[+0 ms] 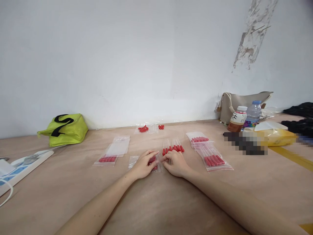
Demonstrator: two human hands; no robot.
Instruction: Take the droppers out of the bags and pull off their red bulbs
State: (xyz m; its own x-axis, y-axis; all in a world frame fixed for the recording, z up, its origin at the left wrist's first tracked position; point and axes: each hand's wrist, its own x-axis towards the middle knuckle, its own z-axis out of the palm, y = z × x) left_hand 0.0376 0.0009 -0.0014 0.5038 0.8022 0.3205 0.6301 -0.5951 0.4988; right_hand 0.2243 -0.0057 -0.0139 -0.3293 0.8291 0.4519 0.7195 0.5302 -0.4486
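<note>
In the head view, a small clear zip bag with red-bulbed droppers lies in front of me. My left hand is curled over it, fingers and thumb around the red bulbs, hiding much of the bag. At the bag's right edge, my right hand has its fingertips pinched together on the plastic. Just beyond that hand is a row of loose glass droppers, red bulbs towards me. Filled bags of droppers overlap in a pile on the right. Another bag with red bulbs lies to the left, partly under flat zip bags.
Near the wall lie red bulbs on clear plastic and a smaller red cluster. A green bag and a power strip are at left. Bottles, a beige bag and a yellow packet stand at right.
</note>
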